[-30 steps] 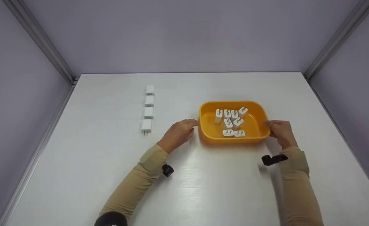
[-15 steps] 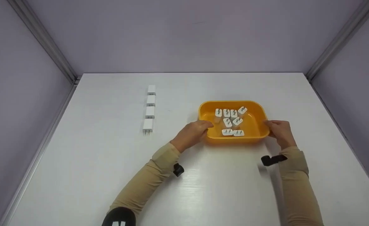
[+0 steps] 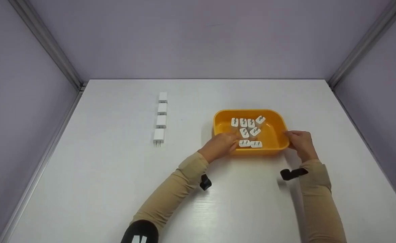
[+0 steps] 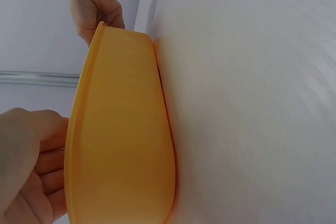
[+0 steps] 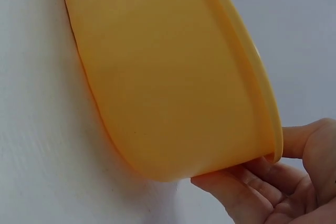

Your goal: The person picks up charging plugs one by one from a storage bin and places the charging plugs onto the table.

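My right hand (image 3: 301,141) grips the right end of a yellow plastic basin (image 3: 275,135), thumb over the rim and fingers against the outer wall, as the right wrist view shows. My left hand (image 3: 220,145) reaches over the basin's front left rim, its fingertips inside beside a white charger plug (image 3: 244,143). In the left wrist view the basin's wall (image 4: 121,124) hides those fingertips, and the other fingers are loosely bent. Several white two-pin charger plugs stand in the basin, most with pins upward, including a tilted one (image 3: 260,119) at the back right.
Left of the basin, several white charger plugs lie in a straight column on the white table (image 3: 117,168); the nearest charger plug (image 3: 158,135) points its pins toward me. Pale walls (image 3: 198,40) enclose the table at the back and sides.
My left hand has moved right, from outside the basin's left end to over its front left rim and inside. The right hand keeps its grip; basin and charger plugs stay in place.
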Motion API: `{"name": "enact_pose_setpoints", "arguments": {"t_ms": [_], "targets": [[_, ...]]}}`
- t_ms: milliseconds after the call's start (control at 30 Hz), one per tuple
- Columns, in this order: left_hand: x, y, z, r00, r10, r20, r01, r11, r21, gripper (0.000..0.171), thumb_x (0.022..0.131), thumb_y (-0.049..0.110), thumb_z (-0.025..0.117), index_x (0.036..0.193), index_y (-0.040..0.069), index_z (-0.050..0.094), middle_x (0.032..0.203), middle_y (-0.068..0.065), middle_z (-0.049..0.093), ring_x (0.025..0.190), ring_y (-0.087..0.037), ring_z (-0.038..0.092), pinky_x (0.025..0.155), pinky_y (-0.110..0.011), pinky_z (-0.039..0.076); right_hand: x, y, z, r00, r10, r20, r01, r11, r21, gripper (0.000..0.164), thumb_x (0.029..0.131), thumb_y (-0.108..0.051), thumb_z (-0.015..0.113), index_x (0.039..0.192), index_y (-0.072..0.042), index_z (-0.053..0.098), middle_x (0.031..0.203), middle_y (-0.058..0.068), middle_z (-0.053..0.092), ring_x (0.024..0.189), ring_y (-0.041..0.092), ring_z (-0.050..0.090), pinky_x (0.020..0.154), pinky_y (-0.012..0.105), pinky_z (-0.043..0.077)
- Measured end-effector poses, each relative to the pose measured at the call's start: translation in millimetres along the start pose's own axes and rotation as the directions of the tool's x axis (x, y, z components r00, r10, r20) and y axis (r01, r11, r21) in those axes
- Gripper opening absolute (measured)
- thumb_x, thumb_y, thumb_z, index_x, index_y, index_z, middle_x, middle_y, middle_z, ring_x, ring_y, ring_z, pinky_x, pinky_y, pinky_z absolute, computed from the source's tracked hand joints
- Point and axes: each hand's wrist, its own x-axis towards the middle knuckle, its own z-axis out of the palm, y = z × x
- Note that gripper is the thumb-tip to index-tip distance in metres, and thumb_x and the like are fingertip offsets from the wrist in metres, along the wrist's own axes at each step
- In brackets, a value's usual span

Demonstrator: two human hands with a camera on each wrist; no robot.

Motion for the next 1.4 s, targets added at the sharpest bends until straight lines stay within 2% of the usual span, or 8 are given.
{"name": "enact_pose_setpoints", "arguments": {"t_ms": [167,300,533,700,900,1033,1233,1400], "targets": [[4.9,2.5,5.0,0.998,-0.041,0.056,0.041,0.999,-0.004,0.021,0.096,0.012,0.052,0.103,0.004,0.070,0.097,-0.009,0.073,0.079,-0.021,0.066,0.076,-0.027,0.058,-1,4,0,1.000,-0.023,0.014,0.023,1.000,-0.004,0.059,0.098,-0.038,0.050,0.139,0.004,0.047,0.117,0.009,0.059,0.081,0.002,0.062,0.074,0.011,0.055],[10.5,3.3,6.9,0.990,-0.081,0.117,0.085,0.996,-0.035,0.025,0.098,0.016,0.052,0.109,0.005,0.071,0.101,-0.008,0.075,0.081,-0.019,0.068,0.080,-0.026,0.059,-1,5,-1,0.999,-0.031,0.013,0.031,0.999,0.010,0.061,0.097,-0.039,0.052,0.139,0.005,0.047,0.107,0.001,0.061,0.079,0.000,0.063,0.073,0.011,0.056],[19.3,1.8,6.9,0.976,-0.133,0.174,0.150,0.985,-0.087,0.025,0.098,0.018,0.054,0.108,0.003,0.072,0.100,-0.009,0.075,0.081,-0.016,0.066,0.081,-0.026,0.059,-1,5,-1,1.000,-0.026,0.010,0.025,1.000,0.013,0.060,0.097,-0.039,0.052,0.139,0.004,0.046,0.118,0.009,0.058,0.082,0.001,0.063,0.074,0.011,0.056],[23.6,0.6,8.7,0.966,-0.156,0.207,0.180,0.978,-0.104,0.025,0.097,0.020,0.055,0.106,0.004,0.072,0.099,-0.007,0.075,0.078,-0.012,0.062,0.079,-0.024,0.058,-1,4,-1,1.000,-0.016,0.001,0.016,1.000,-0.005,0.059,0.098,-0.039,0.051,0.139,0.004,0.047,0.114,0.005,0.060,0.080,0.000,0.062,0.073,0.011,0.055],[28.6,0.1,10.9,0.947,-0.188,0.261,0.229,0.964,-0.136,0.029,0.096,0.026,0.058,0.114,0.006,0.070,0.109,-0.006,0.074,0.095,-0.015,0.068,0.090,-0.025,0.057,-1,3,0,1.000,0.000,0.009,0.000,0.999,-0.032,0.060,0.098,-0.041,0.049,0.140,0.002,0.047,0.123,0.011,0.057,0.082,0.003,0.060,0.073,0.010,0.054],[30.1,-0.5,11.2,0.937,-0.206,0.281,0.254,0.956,-0.146,0.031,0.096,0.029,0.059,0.116,0.007,0.069,0.108,-0.006,0.073,0.091,-0.014,0.065,0.088,-0.025,0.056,0,3,1,1.000,-0.011,-0.006,0.011,1.000,-0.021,0.058,0.099,-0.038,0.049,0.139,0.003,0.047,0.126,0.016,0.057,0.080,0.001,0.061,0.072,0.011,0.055],[31.0,-1.6,10.1,0.932,-0.196,0.305,0.257,0.951,-0.173,0.030,0.097,0.028,0.057,0.114,0.006,0.069,0.101,-0.007,0.073,0.077,-0.010,0.053,0.072,-0.019,0.047,0,4,0,0.999,-0.049,-0.011,0.049,0.998,0.031,0.057,0.098,-0.035,0.052,0.137,0.006,0.048,0.100,0.000,0.065,0.076,0.000,0.064,0.071,0.012,0.056],[32.5,-2.3,8.9,0.923,-0.189,0.335,0.263,0.945,-0.193,0.031,0.098,0.027,0.055,0.117,0.007,0.069,0.105,-0.008,0.074,0.077,-0.010,0.052,0.069,-0.018,0.043,-1,3,0,0.997,-0.071,-0.012,0.072,0.994,0.081,0.059,0.097,-0.033,0.054,0.137,0.009,0.046,0.083,-0.013,0.062,0.074,-0.002,0.064,0.070,0.012,0.056]]}}
